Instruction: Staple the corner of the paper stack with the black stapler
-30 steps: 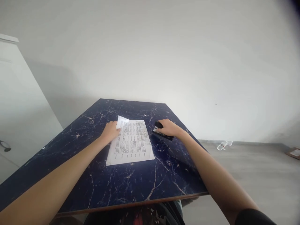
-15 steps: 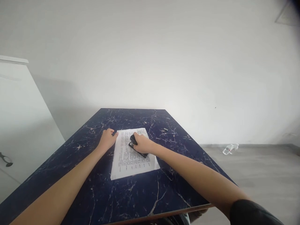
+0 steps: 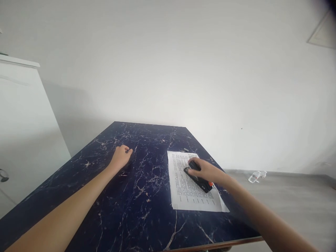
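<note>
Curled over the upper end of a black stapler point(image 3: 201, 181), my right hand point(image 3: 201, 168) is closed on it. An orange-red bit shows at the stapler's near end. Under the stapler lies a stack of printed paper point(image 3: 181, 190), its lower right corner bent up. Away to the left, my left hand point(image 3: 121, 156) rests on the dark blue marbled table point(image 3: 141, 210), apart from the paper. Its fingers are curled in with the thumb close to them, and I see nothing between them.
A small grey piece point(image 3: 186, 149) lies just beyond the paper's top edge. At left stands a white cabinet point(image 3: 28, 115) with a dark handle. A pale wall point(image 3: 168, 70) rises behind the table. Clear plastic packaging point(image 3: 256, 176) lies on the grey floor at right.
The paper stack and the stapler have shifted right across the table with my right hand. My left hand has stayed put and is now clear of the paper's edge.
</note>
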`<state>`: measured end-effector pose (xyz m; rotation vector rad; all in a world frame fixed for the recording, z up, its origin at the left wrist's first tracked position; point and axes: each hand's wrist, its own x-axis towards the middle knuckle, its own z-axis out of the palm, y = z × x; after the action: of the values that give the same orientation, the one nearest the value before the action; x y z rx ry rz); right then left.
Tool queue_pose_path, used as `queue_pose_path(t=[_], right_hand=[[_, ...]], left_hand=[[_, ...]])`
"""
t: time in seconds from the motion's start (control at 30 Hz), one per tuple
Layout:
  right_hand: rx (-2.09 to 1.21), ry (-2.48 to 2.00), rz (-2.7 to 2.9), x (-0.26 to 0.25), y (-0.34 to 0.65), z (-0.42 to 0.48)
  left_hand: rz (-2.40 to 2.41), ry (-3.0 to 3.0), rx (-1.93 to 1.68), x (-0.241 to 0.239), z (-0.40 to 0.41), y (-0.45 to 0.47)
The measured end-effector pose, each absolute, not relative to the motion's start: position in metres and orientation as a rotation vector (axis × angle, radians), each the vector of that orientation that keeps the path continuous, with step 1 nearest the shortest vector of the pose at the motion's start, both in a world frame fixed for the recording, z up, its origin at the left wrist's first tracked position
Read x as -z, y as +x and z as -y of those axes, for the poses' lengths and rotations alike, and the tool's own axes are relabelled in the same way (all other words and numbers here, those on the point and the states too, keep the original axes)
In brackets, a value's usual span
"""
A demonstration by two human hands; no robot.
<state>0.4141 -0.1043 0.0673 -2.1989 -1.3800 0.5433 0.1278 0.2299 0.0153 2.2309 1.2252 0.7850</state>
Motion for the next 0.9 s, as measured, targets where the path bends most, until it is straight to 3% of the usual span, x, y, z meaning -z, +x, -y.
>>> queue_pose_path(t=[0.17, 0.47, 0.9], right_hand=[[-0.158, -2.193, 1.352, -0.057, 0.458, 0.057], [-0.241, -2.611, 1.638, -0.003, 0.436, -0.022], [-0.341, -2.175, 1.879, -0.006, 0.272, -0.176]], left_hand=[[-1.136, 2.119, -0.847, -0.013, -0.246, 0.120], [-0.803, 1.591, -1.012, -0.022, -0.287, 0.089], [-0.337, 0.784, -1.183, -0.039, -0.313, 0.019]])
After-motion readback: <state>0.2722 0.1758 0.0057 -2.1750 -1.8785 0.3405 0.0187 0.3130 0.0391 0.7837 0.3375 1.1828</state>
